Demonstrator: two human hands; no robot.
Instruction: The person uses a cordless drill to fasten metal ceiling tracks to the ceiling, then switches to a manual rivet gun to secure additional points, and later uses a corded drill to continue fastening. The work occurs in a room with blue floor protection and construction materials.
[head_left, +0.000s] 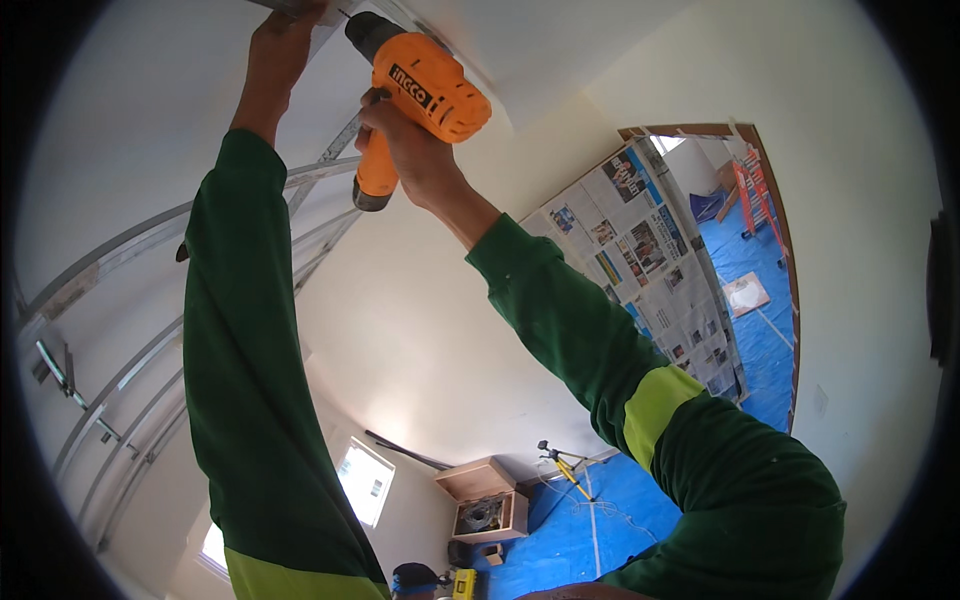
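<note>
My right hand (415, 150) is wrapped round the grip of an orange cordless drill (430, 85), raised overhead. The drill's black chuck, with a thin bit in it, points up and left towards the ceiling framing. My left hand (278, 60) reaches up beside the bit, its fingers closed on a grey metal channel (285, 5) at the top edge of the view. The frame cuts off part of those fingers and most of the channel. Both arms are stretched upward in green sleeves with lime bands.
Metal ceiling rails (130, 245) run across the left. A newspaper-covered door (640, 250) stands by a doorway with a red ladder (757, 195) beyond. Below are a blue floor sheet (635, 500), a yellow tripod (570, 470) and an open wooden box (515, 515).
</note>
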